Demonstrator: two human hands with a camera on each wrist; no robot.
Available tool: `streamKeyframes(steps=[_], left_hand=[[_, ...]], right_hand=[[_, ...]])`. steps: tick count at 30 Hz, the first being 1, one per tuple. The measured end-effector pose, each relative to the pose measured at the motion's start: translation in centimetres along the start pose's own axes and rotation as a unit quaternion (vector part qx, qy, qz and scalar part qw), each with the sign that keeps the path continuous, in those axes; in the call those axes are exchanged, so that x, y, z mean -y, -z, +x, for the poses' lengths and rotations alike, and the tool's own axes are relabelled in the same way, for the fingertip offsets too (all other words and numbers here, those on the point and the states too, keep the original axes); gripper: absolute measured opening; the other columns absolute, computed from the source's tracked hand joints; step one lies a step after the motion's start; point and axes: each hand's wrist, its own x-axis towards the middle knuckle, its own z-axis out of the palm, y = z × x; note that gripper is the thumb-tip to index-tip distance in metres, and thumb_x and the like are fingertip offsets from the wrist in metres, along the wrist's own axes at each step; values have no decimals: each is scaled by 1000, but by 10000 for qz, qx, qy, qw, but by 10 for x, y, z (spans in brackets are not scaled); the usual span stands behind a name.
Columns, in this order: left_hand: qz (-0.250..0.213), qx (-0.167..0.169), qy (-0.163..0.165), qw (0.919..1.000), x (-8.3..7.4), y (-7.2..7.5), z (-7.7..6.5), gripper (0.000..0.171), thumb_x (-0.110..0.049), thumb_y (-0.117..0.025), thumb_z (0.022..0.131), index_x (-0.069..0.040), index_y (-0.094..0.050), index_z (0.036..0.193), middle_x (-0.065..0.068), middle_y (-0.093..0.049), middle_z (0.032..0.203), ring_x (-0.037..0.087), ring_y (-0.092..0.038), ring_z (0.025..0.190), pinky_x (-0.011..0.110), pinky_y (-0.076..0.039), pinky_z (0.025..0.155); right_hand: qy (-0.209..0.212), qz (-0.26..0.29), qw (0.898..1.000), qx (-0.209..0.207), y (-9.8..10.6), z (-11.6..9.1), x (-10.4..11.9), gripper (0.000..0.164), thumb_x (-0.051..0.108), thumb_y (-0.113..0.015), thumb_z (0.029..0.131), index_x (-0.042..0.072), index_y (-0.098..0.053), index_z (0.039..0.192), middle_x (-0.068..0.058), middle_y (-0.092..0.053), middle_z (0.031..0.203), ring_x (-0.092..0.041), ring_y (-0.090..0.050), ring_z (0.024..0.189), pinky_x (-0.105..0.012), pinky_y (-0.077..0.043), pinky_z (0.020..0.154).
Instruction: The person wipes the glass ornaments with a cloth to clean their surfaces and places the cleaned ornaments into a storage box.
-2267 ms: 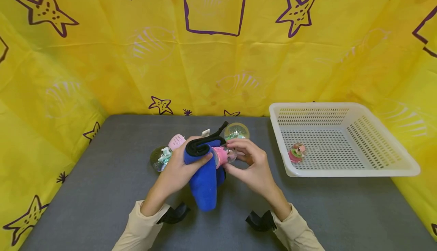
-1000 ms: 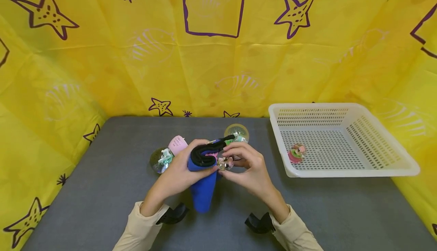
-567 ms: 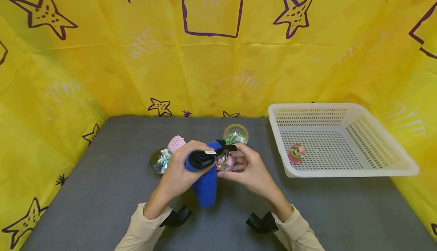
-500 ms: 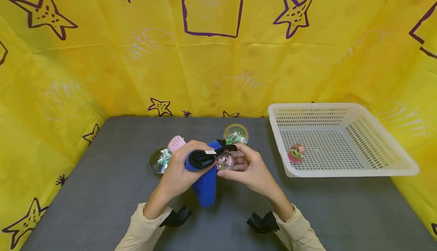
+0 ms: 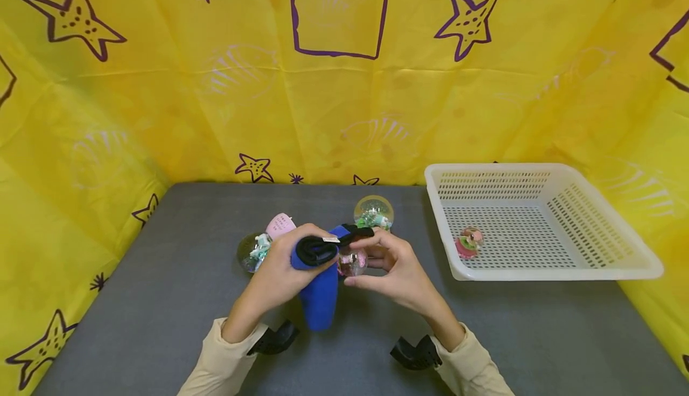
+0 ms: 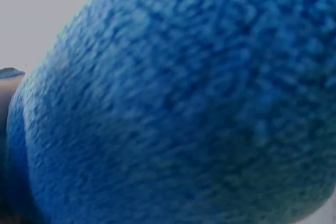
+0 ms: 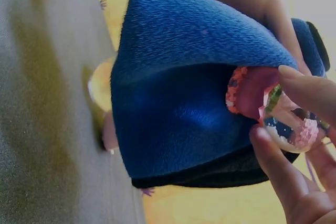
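In the head view my left hand [image 5: 282, 264] grips a blue fleecy cloth [image 5: 319, 303] with black edging and a small white tag, folded over on itself. A small snow globe [image 5: 352, 262] lies against the cloth's right side, held by my right hand [image 5: 398, 270]. The right wrist view shows thumb and fingers pinching its clear dome, with the pink base of the globe [image 7: 252, 93] turned into the blue cloth fold [image 7: 184, 114]. Blue fabric [image 6: 173, 108] fills nearly the whole left wrist view, hiding the left fingers.
Behind my hands stand a yellowish-domed snow globe [image 5: 374, 212], a pink-based item [image 5: 280, 225] with printing and a dark-based globe [image 5: 255, 252] with a teal figure. A white perforated basket [image 5: 543, 273] at right holds a small pink-and-green globe [image 5: 468, 243]. Yellow printed fabric surrounds the grey table [image 5: 177, 300].
Over the last seconds the held snow globe has turned so its pink base tucks into the cloth. The cloth has bunched closer round it, and its black-edged end has dropped toward my right fingers.
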Motion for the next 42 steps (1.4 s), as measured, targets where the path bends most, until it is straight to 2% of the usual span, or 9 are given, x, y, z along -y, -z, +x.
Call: streamKeyframes(steps=[5, 8, 15, 18, 25, 28, 36, 39, 42], left_hand=[[53, -374, 401, 9985, -2, 0, 2, 30, -6, -79, 83, -12, -66, 110, 3, -72, 105, 13, -66, 98, 33, -53, 90], [-60, -358, 680, 9970, -3, 1, 3, 37, -10, -79, 84, -13, -64, 118, 4, -70, 116, 16, -64, 107, 37, -52, 94], [-726, 665, 932, 9908, -5, 6, 1, 57, -14, -78, 85, -22, -53, 135, 1, -66, 122, 16, -62, 108, 35, -49, 96], [-656, 660, 687, 9933, -4, 5, 0, 52, -13, -81, 83, -20, -57, 128, 1, -67, 119, 14, -64, 106, 30, -50, 95], [11, -150, -487, 9987, 1, 0, -1, 37, 0, -85, 73, -13, -65, 101, 5, -72, 105, 14, -66, 100, 29, -52, 91], [213, -253, -633, 9974, 1, -2, 0, 34, 0, -85, 73, -13, -66, 98, 3, -73, 100, 14, -67, 97, 29, -53, 89], [79, -676, 95, 9976, -1, -5, 0, 34, -3, -82, 79, -10, -66, 108, 3, -73, 104, 12, -66, 96, 28, -53, 88], [-108, -300, 461, 9984, -3, -2, 0, 43, -9, -82, 80, -14, -63, 118, 3, -71, 114, 14, -66, 103, 31, -52, 92], [-81, 506, 821, 9953, -5, 3, -1, 55, -19, -83, 81, -22, -55, 129, -1, -68, 121, 12, -65, 106, 33, -51, 94]], right_hand=[[363, 39, 9993, 36, 0, 1, 0, 48, -13, -82, 69, -4, -61, 111, -23, -57, 119, -11, -65, 108, -34, -59, 85], [628, 88, 9980, 44, 0, 1, -1, 47, -15, -81, 69, -4, -60, 110, -24, -56, 120, -12, -64, 107, -35, -59, 83], [1000, 294, 9945, 93, 0, 1, 1, 48, -19, -79, 68, -6, -58, 110, -25, -50, 118, -13, -62, 106, -32, -60, 81], [837, 275, 9961, 26, 0, 2, 0, 53, -20, -79, 69, -6, -55, 114, -23, -49, 116, -11, -65, 105, -33, -59, 83], [40, 98, 9999, -60, -2, 3, -2, 60, -13, -77, 76, 0, -51, 128, -23, -58, 114, -18, -74, 87, -38, -61, 74], [-15, 253, 9997, -73, -3, 3, -2, 54, -8, -76, 80, -1, -50, 127, -26, -60, 113, -19, -74, 87, -39, -61, 74], [357, 14, 9988, -320, -3, 2, -3, 40, -13, -77, 75, -3, -59, 108, -21, -56, 113, -11, -69, 82, -36, -61, 68], [695, -165, 9968, -353, -2, 2, -4, 40, -16, -78, 71, -2, -60, 105, -21, -56, 112, -10, -66, 85, -36, -61, 67], [921, -180, 9952, -291, -3, 2, -4, 38, -16, -77, 71, -1, -61, 102, -21, -56, 110, -10, -65, 88, -36, -61, 67]])
